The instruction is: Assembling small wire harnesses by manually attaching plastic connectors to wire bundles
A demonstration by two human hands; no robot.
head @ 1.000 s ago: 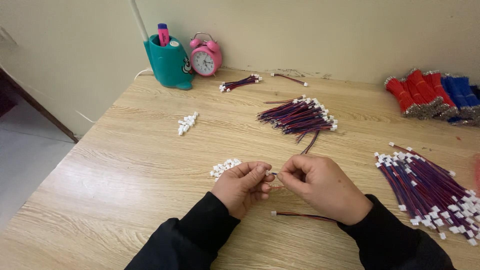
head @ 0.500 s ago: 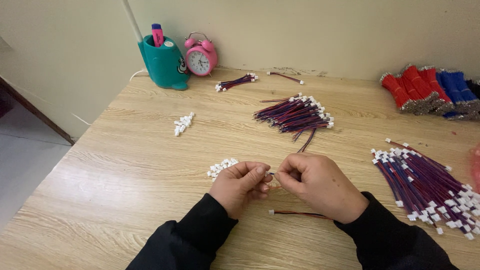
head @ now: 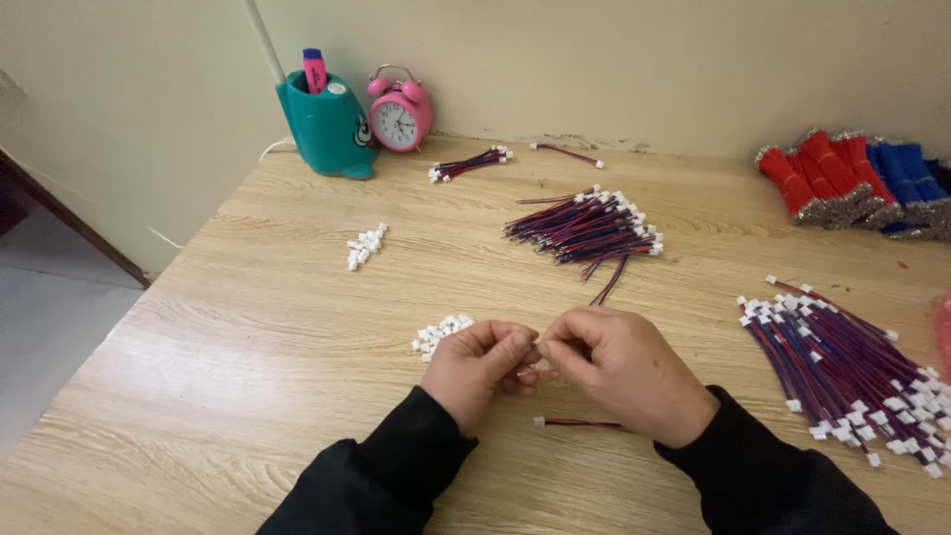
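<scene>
- Lighting: soft, even, moderately bright; no glare on the table (head: pixel 248 327).
- Shadows: faint, short (darkest beneath the sleeves (head: pixel 396 485)).
- Focus: sharp centrally; slight wide-angle bowing at the edges.

Both forearms, in black sleeves, angle inward. The left hand (head: pixel 482 370) and right hand (head: pixel 622 372) meet fingertip to fingertip, thumbs and forefingers pinched, seemingly on something too small to tell.

Tiny connector piece (head: pixel 536 347) between fingertips
</scene>
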